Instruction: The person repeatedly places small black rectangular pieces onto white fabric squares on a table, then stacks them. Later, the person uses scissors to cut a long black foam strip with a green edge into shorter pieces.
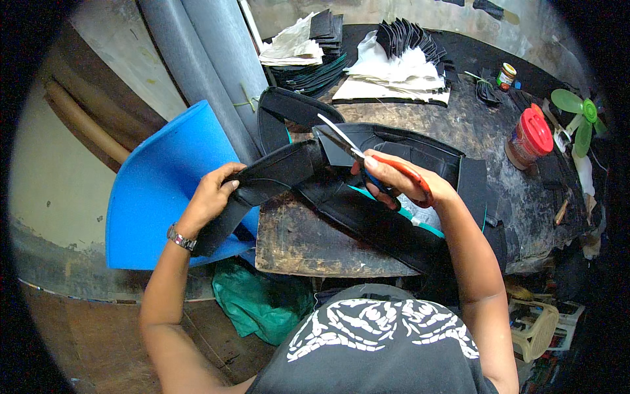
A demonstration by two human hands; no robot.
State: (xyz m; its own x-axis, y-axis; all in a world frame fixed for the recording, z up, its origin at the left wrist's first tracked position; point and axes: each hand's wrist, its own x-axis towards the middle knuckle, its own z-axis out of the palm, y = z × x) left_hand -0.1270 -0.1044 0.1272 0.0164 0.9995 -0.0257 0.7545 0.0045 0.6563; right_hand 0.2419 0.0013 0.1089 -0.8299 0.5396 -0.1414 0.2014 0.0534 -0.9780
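Observation:
My left hand (211,197) grips the left end of a long black padded strip (275,174), holding it up off the worn wooden table (308,243). My right hand (394,177) holds orange-handled scissors (354,148), blades open and pointing up-left at the strip's upper edge. More black curved pieces with teal edging (387,223) lie on the table under my right hand. A metal watch is on my left wrist.
A blue foam sheet (157,190) leans at the table's left. Grey rolls (210,59) stand behind it. Stacks of black and white cut pieces (387,72) sit at the back. A red-lidded jar (529,138), small jar (506,75) and green fan (577,115) are right.

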